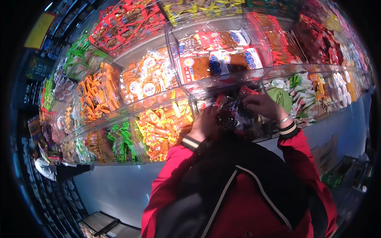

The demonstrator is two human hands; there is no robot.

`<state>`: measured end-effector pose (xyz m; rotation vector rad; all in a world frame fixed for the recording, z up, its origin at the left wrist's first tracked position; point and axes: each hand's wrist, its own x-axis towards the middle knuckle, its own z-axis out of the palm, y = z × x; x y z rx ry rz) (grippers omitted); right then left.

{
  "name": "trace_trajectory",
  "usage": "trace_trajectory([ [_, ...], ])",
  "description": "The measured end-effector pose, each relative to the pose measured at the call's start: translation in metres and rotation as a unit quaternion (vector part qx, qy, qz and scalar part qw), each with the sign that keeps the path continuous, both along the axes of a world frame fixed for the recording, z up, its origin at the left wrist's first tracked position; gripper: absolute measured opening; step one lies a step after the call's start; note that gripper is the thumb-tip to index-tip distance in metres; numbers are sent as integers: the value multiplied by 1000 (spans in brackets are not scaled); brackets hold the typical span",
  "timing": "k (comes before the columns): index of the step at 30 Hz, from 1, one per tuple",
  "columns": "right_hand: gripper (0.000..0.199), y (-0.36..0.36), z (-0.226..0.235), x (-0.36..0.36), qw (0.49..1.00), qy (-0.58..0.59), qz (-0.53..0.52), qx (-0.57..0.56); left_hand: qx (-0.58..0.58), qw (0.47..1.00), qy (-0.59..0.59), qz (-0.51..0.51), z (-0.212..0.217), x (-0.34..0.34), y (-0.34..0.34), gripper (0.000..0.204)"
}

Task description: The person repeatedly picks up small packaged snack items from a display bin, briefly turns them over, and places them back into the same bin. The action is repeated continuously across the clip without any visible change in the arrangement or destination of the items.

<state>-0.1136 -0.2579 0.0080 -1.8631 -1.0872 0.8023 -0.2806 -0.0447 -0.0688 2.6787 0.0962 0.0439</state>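
In the middle front bin, several shiny dark snack packets (228,118) lie in a loose pile, some with red and white parts. My left hand (205,122) is at the left side of this bin, its fingers stretched out and lying against the packets. Over the bin's right side, my right hand (265,106) has its fingers curled inward. A dark packet with a red top (247,93) is right by those fingertips. Shadow and glare hide what, if anything, the right fingers grip.
Clear bin walls (168,49) divide the display. Behind my hands sit flat brown snack packs (198,68); to the left, yellow-orange packets (164,127); to the right, a round green pack (279,97) and white-green packets (303,97). A person in white (45,168) is at the far left.
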Motion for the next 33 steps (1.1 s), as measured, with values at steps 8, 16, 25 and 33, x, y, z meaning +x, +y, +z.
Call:
trace_trajectory([
  [8,27,-49,-78,-72,990,42,-131,-28,67,983,171,-13,24,22,-13,59],
  [16,25,-48,-88,-78,980,-5,-200,9,-45,996,78,23,31,-6,-11,25],
  [25,47,-23,-24,-84,859,428,-204,194,-710,696,5,111,109,-25,0,16],
  [33,53,18,28,-93,859,344,-190,328,-648,757,18,80,95,-29,-28,21],
])
